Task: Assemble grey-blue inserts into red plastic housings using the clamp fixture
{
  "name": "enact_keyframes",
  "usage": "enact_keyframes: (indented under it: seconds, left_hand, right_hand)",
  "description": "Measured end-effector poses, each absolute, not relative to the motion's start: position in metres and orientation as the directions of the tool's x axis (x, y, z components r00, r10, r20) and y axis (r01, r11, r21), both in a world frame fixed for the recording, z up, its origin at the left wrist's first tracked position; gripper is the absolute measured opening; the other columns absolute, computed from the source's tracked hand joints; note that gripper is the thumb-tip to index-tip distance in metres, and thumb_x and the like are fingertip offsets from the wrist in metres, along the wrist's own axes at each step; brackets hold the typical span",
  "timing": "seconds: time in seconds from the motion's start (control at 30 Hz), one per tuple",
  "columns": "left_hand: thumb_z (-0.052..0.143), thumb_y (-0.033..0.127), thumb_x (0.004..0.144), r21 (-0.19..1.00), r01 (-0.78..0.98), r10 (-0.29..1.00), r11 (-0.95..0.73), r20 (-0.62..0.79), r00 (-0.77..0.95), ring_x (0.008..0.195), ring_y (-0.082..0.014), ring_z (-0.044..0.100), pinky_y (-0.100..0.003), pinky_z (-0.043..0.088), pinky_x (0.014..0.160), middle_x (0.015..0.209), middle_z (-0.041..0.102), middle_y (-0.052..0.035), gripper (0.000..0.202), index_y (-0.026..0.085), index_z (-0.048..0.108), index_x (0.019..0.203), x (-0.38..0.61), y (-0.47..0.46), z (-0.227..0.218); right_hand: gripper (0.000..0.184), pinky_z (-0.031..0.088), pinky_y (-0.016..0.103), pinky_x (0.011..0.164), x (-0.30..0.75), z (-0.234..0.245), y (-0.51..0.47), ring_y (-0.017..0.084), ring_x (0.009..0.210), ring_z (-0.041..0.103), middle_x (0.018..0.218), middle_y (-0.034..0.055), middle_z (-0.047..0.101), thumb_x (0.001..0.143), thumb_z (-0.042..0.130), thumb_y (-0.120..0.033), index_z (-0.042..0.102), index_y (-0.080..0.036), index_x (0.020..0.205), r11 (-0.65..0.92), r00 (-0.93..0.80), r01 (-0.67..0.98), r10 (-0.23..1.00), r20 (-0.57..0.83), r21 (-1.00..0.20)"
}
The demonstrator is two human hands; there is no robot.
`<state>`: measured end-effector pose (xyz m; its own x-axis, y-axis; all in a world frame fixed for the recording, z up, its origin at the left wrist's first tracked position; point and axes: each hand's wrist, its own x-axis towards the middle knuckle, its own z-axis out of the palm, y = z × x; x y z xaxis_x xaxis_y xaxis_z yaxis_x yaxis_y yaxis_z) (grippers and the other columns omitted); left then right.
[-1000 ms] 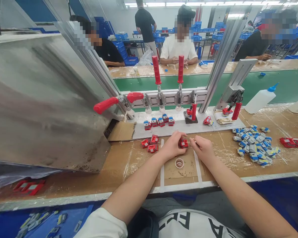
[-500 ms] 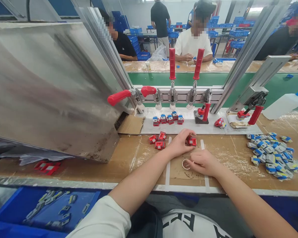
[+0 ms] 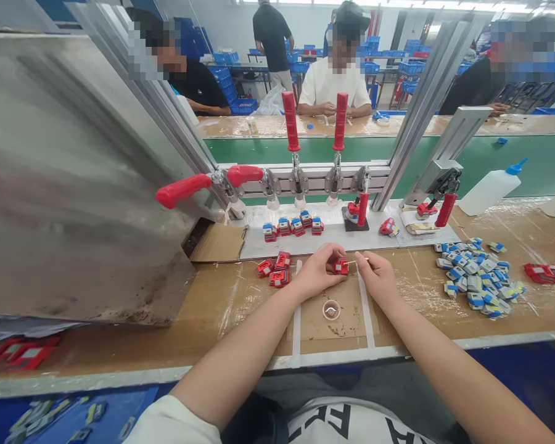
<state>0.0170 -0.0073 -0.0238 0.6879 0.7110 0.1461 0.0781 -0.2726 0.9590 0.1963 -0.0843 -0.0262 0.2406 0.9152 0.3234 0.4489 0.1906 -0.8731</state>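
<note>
My left hand [image 3: 322, 271] is closed around a small red plastic housing [image 3: 341, 266], keeping it just above the table. Between the fingertips of my right hand [image 3: 377, 277] is a thin pale stick [image 3: 353, 262], its tip at the face of the housing. Below both hands sits a small round clear dish [image 3: 332, 309] on a taped cardboard patch [image 3: 314, 333]. Left of my left hand lie a few similar red housings [image 3: 279, 279]. Behind them, several red housings with blue-and-white tops [image 3: 298, 227] stand on a white board.
Red-handled toggle clamps [image 3: 339, 123] line a metal frame at the back. A heap of grey-and-blue parts [image 3: 476, 274] lies right, near a white squeeze bottle [image 3: 488, 191]. A large metal box [image 3: 87, 185] fills the left. Co-workers sit across the bench.
My right hand has moved from the dish up to the red housing, bringing the stick against it. My left hand still holds the housing. The camera view has shifted to the right.
</note>
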Motion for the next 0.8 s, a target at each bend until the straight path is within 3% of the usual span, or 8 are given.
enact_keyframes:
  seconds: [0.43, 0.67, 0.8]
  left_hand:
    - [0.074, 0.011, 0.075, 0.948, 0.094, 0.71, -0.304, 0.16, 0.686, 0.093, -0.0139, 0.062, -0.026, 0.058, 0.079, 0.107, 0.057, -0.0007, 0.041, 0.023, 0.056, 0.109, 0.0163, -0.0073, -0.0233]
    - [0.075, 0.01, 0.074, 0.949, 0.128, 0.738, -0.288, 0.135, 0.661, 0.092, -0.0147, 0.066, -0.028, 0.06, 0.079, 0.107, 0.059, -0.0018, 0.045, 0.024, 0.054, 0.112, 0.0175, -0.0083, -0.0258]
    - [0.072, 0.01, 0.076, 0.917, 0.154, 0.731, -0.367, 0.183, 0.658, 0.095, -0.0149, 0.065, -0.028, 0.061, 0.081, 0.107, 0.058, -0.0016, 0.042, 0.024, 0.056, 0.111, 0.0178, -0.0097, -0.024]
  right_hand:
    - [0.048, 0.029, 0.026, 0.058, 0.1949, -0.0292, -0.082, 0.011, 0.058, 0.036, 0.059, -0.0052, 0.037, 0.1, 0.052, -0.047, 0.04, -0.021, 0.062, 0.193, 0.225, 0.412, 0.926, 0.304, -0.891]
    - [0.049, 0.022, 0.027, 0.055, 0.1962, -0.0344, -0.0811, 0.01, 0.056, 0.03, 0.058, -0.0058, 0.029, 0.099, 0.052, -0.04, 0.03, -0.021, 0.06, 0.25, 0.163, 0.529, 0.908, 0.386, -0.811]
    - [0.047, 0.022, 0.027, 0.055, 0.1986, -0.0359, -0.0821, 0.01, 0.055, 0.029, 0.058, -0.0061, 0.029, 0.099, 0.052, -0.035, 0.029, -0.021, 0.061, 0.26, 0.166, 0.613, 0.881, 0.443, -0.746]
